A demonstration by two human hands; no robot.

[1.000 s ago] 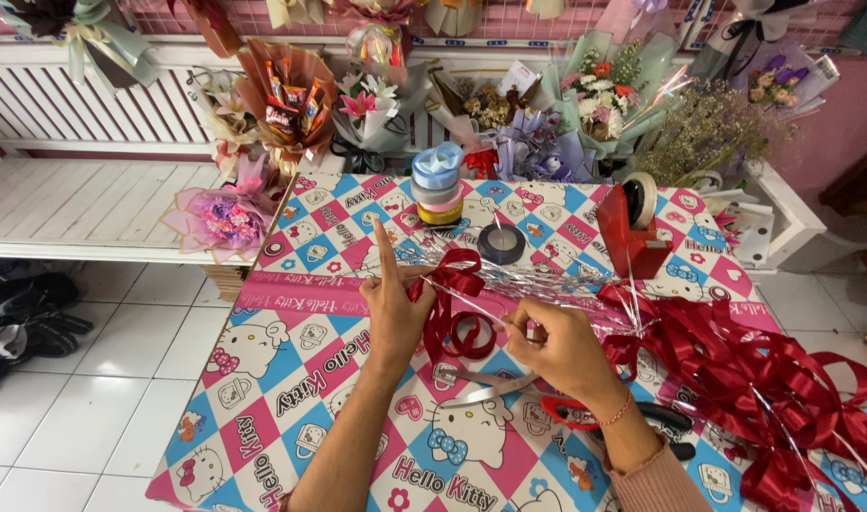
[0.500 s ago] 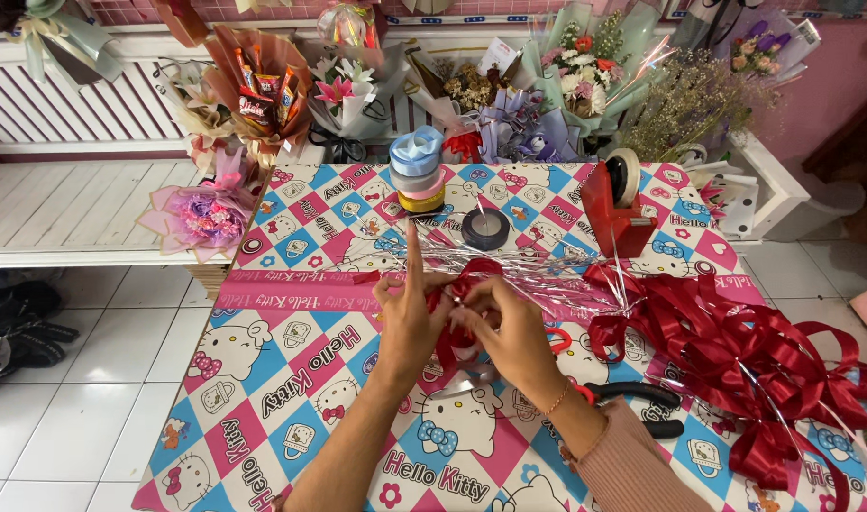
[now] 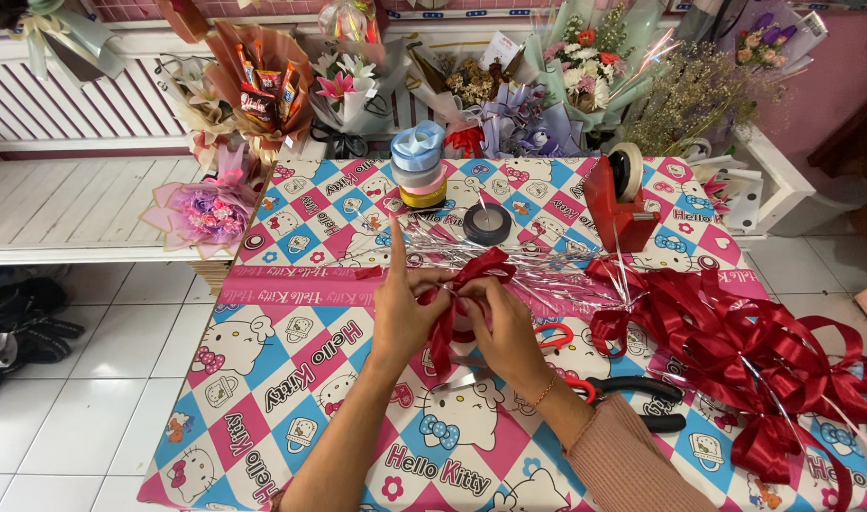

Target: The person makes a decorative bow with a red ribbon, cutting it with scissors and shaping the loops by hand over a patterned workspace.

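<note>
At the patterned table (image 3: 291,370), my hands have closed in on each other over the past second. A second ago my right hand (image 3: 505,322) was out to the side, drawing a thin strand away from the red ribbon (image 3: 462,284); now it sits against the ribbon's gathered middle, fingers pinched on it, touching my left hand (image 3: 407,308). The left grips the same knot from the other side, thumb and lower fingers clamped, forefinger sticking straight up as it did before. The ribbon is bunched between both hands at mid-table, one loop fanned up and right, one tail hanging down toward me. It lies over a spread of silver tinsel (image 3: 509,248) and the pink wrap (image 3: 291,283). I judge the pull is over and the centre of a bow is being cinched; the grip looks tight, and the loops have kept their shape.

Beside my right wrist lie black pliers (image 3: 642,398) and red-handled scissors (image 3: 553,334), partly hidden. A heap of finished red bows (image 3: 737,351) fills the right edge. Farther back stand a stack of ribbon spools (image 3: 419,163), a dark tape roll (image 3: 487,224) and a red tape dispenser (image 3: 619,201), with bouquets (image 3: 585,66) ranged along the white bench (image 3: 63,199) behind.
</note>
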